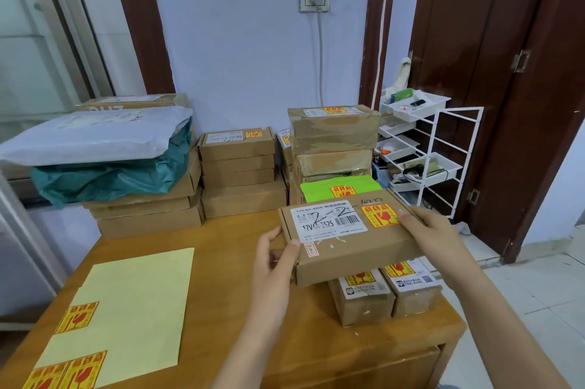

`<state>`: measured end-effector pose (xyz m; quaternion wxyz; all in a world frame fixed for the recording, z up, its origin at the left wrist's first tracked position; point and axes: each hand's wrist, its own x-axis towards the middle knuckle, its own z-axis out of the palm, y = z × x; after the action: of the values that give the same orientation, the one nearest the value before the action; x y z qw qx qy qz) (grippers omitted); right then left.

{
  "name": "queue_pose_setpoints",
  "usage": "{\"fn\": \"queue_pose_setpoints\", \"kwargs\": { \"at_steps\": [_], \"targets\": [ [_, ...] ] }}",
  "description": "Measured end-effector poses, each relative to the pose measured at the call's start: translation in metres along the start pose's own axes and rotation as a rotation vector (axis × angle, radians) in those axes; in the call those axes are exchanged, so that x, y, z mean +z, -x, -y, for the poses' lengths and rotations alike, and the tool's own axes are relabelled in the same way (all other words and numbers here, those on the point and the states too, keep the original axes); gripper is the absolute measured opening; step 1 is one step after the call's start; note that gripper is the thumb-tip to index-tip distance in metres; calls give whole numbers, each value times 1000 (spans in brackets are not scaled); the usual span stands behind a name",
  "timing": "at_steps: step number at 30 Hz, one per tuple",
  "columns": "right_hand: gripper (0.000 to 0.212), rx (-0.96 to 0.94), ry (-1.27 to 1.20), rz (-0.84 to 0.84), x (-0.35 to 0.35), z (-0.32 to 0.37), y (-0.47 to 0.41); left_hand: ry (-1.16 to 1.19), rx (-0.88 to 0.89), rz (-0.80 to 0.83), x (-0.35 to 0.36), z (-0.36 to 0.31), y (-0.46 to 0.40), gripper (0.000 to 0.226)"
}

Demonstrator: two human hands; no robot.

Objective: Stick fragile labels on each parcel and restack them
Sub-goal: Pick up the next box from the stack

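I hold a flat brown parcel [351, 239] in the air above the table's right side. It bears a white address label and a yellow-red fragile label [379, 215]. My left hand [275, 257] grips its left end, thumb on top. My right hand [427, 230] holds its right end, thumb near the fragile label. Below it stand two small labelled parcels [364, 296], [411, 287]. A pale yellow backing sheet [136, 303] at the front left carries three unused fragile labels [77, 317].
Stacks of brown parcels [237, 167], [332, 135] line the back of the wooden table [221, 262]. A green-topped labelled parcel [342, 187] lies behind the held one. Grey and green bags [101, 151] cover the left stack. A white rack [427, 160] stands at right.
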<state>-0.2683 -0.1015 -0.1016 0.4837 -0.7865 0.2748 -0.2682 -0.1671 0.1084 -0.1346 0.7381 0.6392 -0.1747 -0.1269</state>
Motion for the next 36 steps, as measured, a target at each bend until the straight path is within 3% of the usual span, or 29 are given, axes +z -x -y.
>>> {"fn": "queue_pose_setpoints", "kwargs": {
  "at_steps": [16,26,36],
  "targets": [
    [17,-134,-76,47,73,59,-32,-9,52,-149,-62,-48,-30,33],
    [34,-176,-158,75,105,83,-63,-90,36,-153,-86,-76,-70,38],
    [42,-278,-282,192,124,112,-88,-27,27,-316,-97,-82,-123,30]
  ]
}}
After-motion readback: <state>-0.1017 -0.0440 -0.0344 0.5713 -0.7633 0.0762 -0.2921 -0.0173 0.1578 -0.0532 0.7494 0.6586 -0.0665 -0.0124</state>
